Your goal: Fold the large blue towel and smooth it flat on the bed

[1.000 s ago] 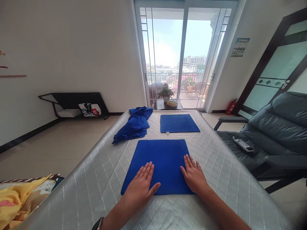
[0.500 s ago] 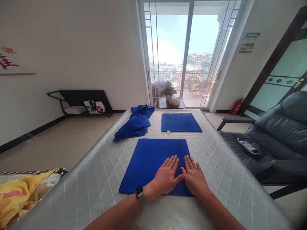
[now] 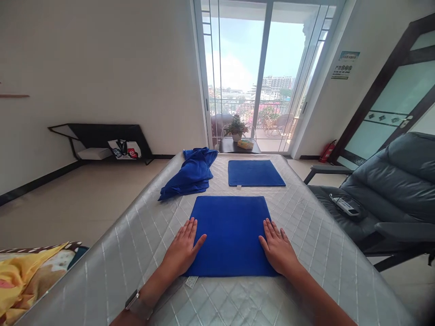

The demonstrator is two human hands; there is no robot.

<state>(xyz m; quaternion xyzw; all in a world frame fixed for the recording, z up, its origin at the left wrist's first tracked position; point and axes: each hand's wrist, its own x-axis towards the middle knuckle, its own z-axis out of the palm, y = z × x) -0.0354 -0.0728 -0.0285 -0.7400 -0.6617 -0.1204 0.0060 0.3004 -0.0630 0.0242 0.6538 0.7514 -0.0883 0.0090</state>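
A flat blue cloth [image 3: 233, 235], roughly square and with a white label at its near edge, lies on the silver quilted mattress [image 3: 234, 301]. My left hand [image 3: 181, 246] rests open and flat over the cloth's left edge, thumb pointing inward. On the right edge lies my right hand [image 3: 278, 246], also flat, its fingers stretched out. Beyond the cloth is a second flat blue cloth [image 3: 256, 173] with a small white tag. A crumpled blue cloth [image 3: 190, 176] sits at the far left of the mattress.
To the right stands a grey armchair [image 3: 387, 190] with a power strip [image 3: 345, 206] on its seat. A small table [image 3: 231, 146] with a potted plant [image 3: 237, 129] is past the mattress. Yellow patterned bedding [image 3: 30, 276] lies at lower left.
My left hand has moved left across the blue cloth, from beside my right hand to the left edge. My right hand stays at the right edge. The view has shifted slightly.
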